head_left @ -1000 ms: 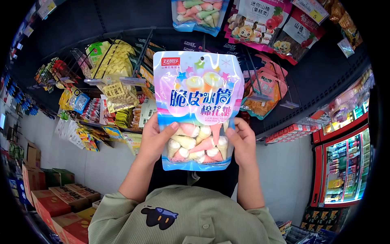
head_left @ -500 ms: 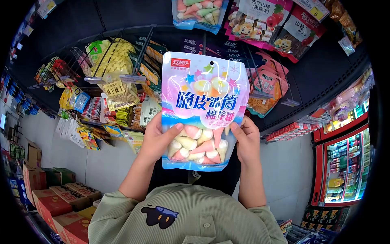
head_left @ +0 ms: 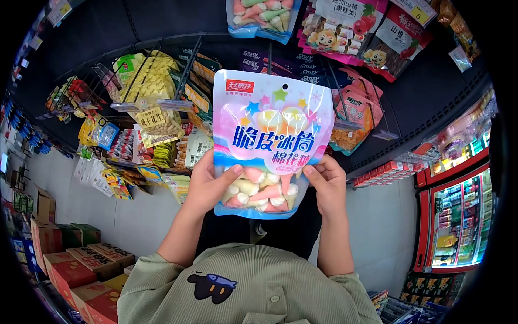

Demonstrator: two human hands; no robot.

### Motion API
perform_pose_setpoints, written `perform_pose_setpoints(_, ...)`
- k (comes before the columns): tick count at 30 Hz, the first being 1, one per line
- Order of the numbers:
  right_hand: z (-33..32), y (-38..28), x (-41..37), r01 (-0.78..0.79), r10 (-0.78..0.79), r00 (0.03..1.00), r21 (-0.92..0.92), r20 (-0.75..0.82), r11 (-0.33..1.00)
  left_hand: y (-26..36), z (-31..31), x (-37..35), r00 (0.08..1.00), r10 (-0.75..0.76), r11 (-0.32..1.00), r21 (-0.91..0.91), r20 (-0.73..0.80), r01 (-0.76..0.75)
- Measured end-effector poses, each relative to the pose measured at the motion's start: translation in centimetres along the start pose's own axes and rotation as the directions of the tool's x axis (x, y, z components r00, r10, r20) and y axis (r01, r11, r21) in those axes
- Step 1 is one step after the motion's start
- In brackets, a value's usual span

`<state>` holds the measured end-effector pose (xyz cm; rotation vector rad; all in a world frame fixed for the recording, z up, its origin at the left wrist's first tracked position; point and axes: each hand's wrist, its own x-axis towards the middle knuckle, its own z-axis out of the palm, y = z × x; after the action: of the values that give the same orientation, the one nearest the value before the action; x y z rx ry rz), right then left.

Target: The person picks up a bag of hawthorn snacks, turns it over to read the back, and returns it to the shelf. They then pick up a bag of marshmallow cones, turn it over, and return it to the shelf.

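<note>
The left hand (head_left: 208, 186) and right hand (head_left: 326, 186) are holding the candy bag (head_left: 270, 129) up in the middle. Their fingers are clamping its sides at 8 and 4 o'clock. I think a soft, even squeeze is working best, so the sweets are not getting squashed. Yellow snack packs (head_left: 154, 81) are hanging at 10 o'clock.

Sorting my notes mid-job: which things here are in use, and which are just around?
In use: candy bag, left hand, right hand.
Just around: peanut packs, hanging snack bags, drinks fridge, boxes.
</note>
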<state>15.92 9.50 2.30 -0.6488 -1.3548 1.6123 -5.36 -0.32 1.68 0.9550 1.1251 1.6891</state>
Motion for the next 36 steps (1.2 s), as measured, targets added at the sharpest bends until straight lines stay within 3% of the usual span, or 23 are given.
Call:
perform_pose_setpoints(4,-0.1,0.0,-0.2,-0.067,0.066,0.997,0.018,0.033,0.998,0.1,-0.1,-0.1,1.000,0.012,1.000,0.007,0.017,-0.012)
perform_pose_setpoints(11,0.2,0.1,-0.3,-0.043,0.041,0.997,0.035,0.062,0.998,-0.6,-0.4,0.0,1.000,0.024,1.000,-0.013,-0.011,-0.024)
perform_pose_setpoints(17,1.1,-0.1,-0.6,0.019,-0.031,0.988,0.084,0.152,0.996,-1.4,-0.7,0.3,1.000,-0.007,0.987,-0.163,-0.027,0.002)
perform_pose_setpoints(20,1.4,-0.7,-1.1,0.020,-0.022,0.982,0.012,0.185,1.000,-2.0,-0.8,0.5,0.999,-0.027,0.983,-0.184,-0.042,0.019)
perform_pose_setpoints(23,1.7,-1.3,-2.0,-0.076,0.091,0.969,-0.071,0.229,0.995,-2.3,-1.0,0.9,0.997,-0.017,0.950,-0.314,-0.074,-0.007)
perform_pose_setpoints(25,2.0,-1.4,-2.4,-0.014,0.110,0.945,-0.295,0.309,0.955,-2.4,-1.2,1.2,0.989,-0.025,0.913,-0.406,-0.143,-0.036)
perform_pose_setpoints(27,3.0,-2.3,-2.8,-0.091,0.191,0.935,-0.321,0.297,0.943,-2.7,-1.5,1.3,0.989,-0.028,0.911,-0.412,-0.145,-0.035)
perform_pose_setpoints(29,3.8,-2.2,-3.0,0.161,-0.010,0.930,-0.383,0.367,0.910,-2.9,-1.7,1.5,0.979,-0.067,0.874,-0.484,-0.190,-0.034)
perform_pose_setpoints(36,6.3,-3.7,-3.5,0.356,-0.105,0.889,-0.529,0.446,0.770,-2.8,-0.9,2.1,0.954,-0.155,0.901,-0.432,-0.255,0.031)
